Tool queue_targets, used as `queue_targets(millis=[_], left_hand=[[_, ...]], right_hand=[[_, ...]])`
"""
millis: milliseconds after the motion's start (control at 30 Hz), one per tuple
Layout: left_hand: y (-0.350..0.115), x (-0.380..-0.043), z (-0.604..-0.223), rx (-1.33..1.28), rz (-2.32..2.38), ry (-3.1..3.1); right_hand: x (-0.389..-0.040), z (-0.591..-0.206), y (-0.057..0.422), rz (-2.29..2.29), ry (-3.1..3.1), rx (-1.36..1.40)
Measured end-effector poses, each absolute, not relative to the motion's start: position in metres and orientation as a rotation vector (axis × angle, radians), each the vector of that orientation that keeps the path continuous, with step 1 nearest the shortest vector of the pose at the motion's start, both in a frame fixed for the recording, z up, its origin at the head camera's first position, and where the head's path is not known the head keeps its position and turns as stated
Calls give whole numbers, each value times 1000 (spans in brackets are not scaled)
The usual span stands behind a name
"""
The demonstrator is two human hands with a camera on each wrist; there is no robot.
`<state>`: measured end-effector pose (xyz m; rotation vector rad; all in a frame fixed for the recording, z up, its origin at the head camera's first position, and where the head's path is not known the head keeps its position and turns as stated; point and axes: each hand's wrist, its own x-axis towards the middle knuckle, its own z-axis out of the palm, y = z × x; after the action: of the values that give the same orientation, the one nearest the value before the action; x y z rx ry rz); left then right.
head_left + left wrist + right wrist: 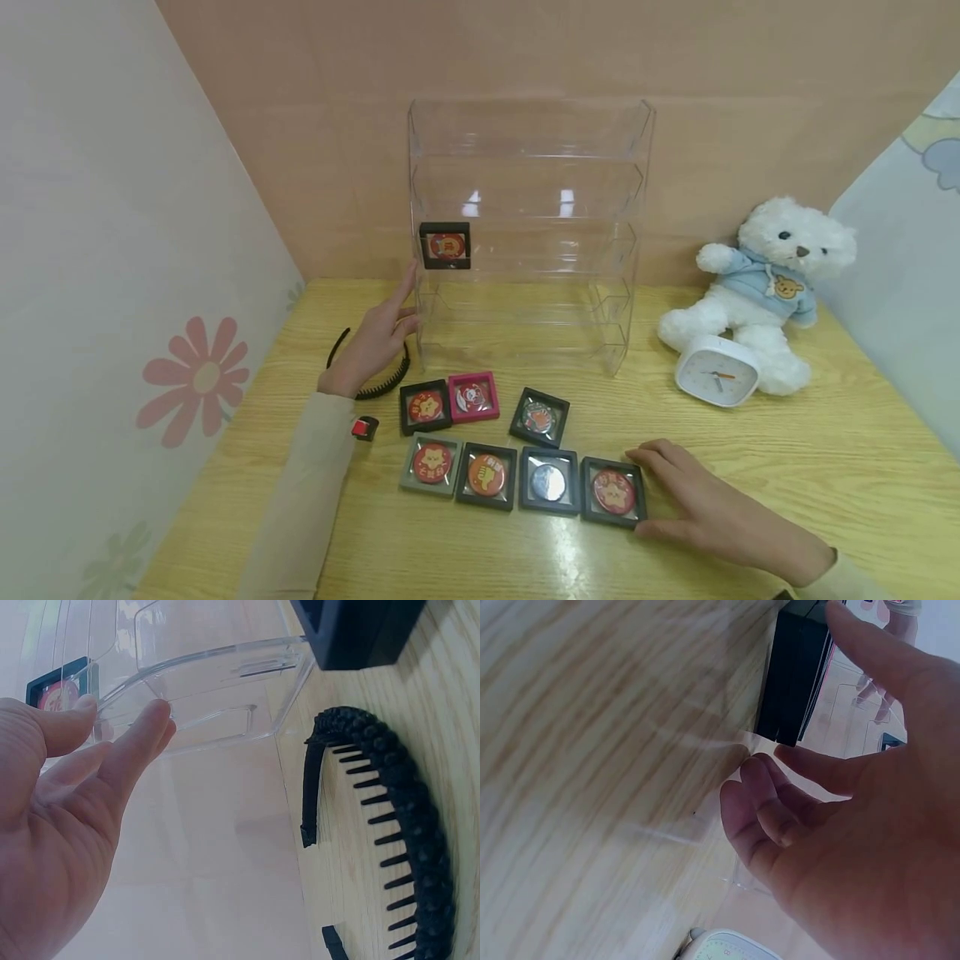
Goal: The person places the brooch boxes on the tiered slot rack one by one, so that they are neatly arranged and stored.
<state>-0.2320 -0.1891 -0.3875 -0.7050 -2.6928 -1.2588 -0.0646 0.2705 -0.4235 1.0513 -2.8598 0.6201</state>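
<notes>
A clear acrylic tiered rack [525, 317] stands at the back, with a black-framed badge [446, 246] on its left side. My left hand [378, 333] is at the rack's left edge, fingers mostly straight, fingertips against the side panel; in the left wrist view its thumb lies near the framed badge. On the table my right hand [701, 508] pinches the rightmost badge frame [613, 492], a dark square holding a red round badge, with thumb and forefinger at its two right corners. The right wrist view shows that frame's dark edge [791, 682] between them, other fingers loosely bent.
More framed badges lie before the rack: grey [431, 464], magenta [474, 397] and several dark ones [540, 417]. A black toothed headband [390, 385] and a small red-and-black object [364, 428] lie at left. A white teddy bear [772, 275] and white clock [717, 372] are at right.
</notes>
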Motion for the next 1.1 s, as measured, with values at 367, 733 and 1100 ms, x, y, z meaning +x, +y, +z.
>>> queue_targets(millis=[367, 733, 1100], left_hand=[[-189, -232, -388, -709, -1270, -2684], [-189, -231, -387, -702, -1306, -2688], [-189, -231, -387, -700, -1283, -2688]], right_hand=[[-67, -425, 270, 685, -2807, 1107], [-65, -423, 272, 883, -2946, 1012], [-66, -425, 268, 1044, -2897, 985]])
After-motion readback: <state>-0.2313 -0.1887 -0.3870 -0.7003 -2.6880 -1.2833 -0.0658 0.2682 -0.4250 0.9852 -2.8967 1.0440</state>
